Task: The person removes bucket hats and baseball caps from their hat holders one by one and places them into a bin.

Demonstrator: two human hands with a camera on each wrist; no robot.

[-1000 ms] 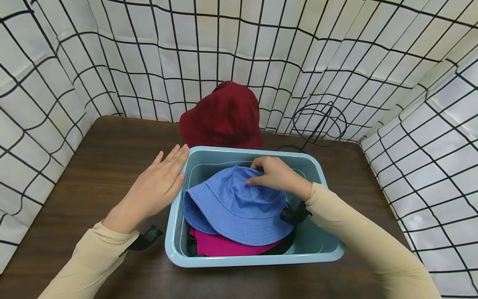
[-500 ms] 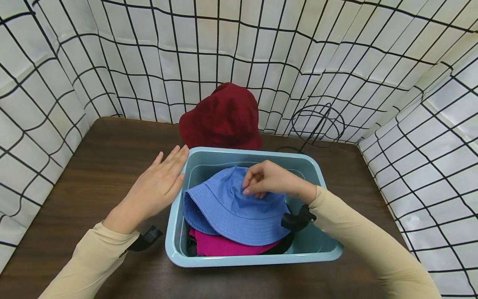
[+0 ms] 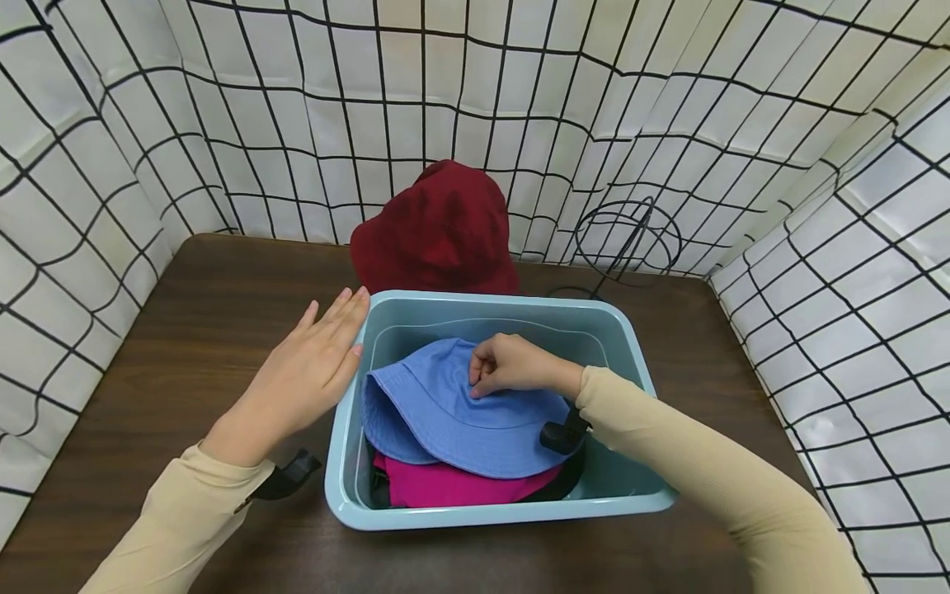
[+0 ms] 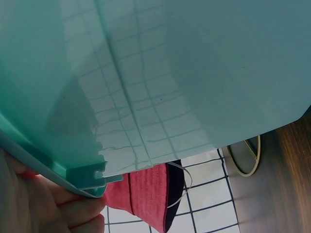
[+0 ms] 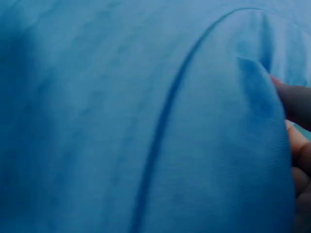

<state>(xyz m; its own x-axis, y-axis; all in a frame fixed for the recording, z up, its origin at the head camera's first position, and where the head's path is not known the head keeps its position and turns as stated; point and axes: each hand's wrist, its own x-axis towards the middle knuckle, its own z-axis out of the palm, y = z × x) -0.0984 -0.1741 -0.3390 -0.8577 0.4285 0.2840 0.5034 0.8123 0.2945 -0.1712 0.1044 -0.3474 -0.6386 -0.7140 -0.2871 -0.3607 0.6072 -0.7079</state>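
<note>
A blue bucket hat (image 3: 438,412) lies in a light blue plastic bin (image 3: 505,516), on top of a magenta cloth item (image 3: 453,487) and something black beside it. My right hand (image 3: 512,365) is over the hat's crown, thumb and curled fingers pinching its cloth. In the right wrist view the thumb (image 5: 294,99) sits at a fold in the blue fabric. My left hand (image 3: 304,371) rests with straight fingers along the bin's left rim. The left wrist view has its fingers (image 4: 82,211) at the rim's corner and the bin's outer wall filling the view.
Behind the bin, a dark red bucket hat (image 3: 441,231) stands on the brown wooden table (image 3: 208,330). A coiled black cable (image 3: 631,235) lies at the back right. White walls with a black grid (image 3: 297,124) enclose the table's back and sides.
My right hand has moved left and down from the far side of the crown, its fingers closing on the cloth. The hat's crown has shifted slightly. My left hand has stayed at the rim.
</note>
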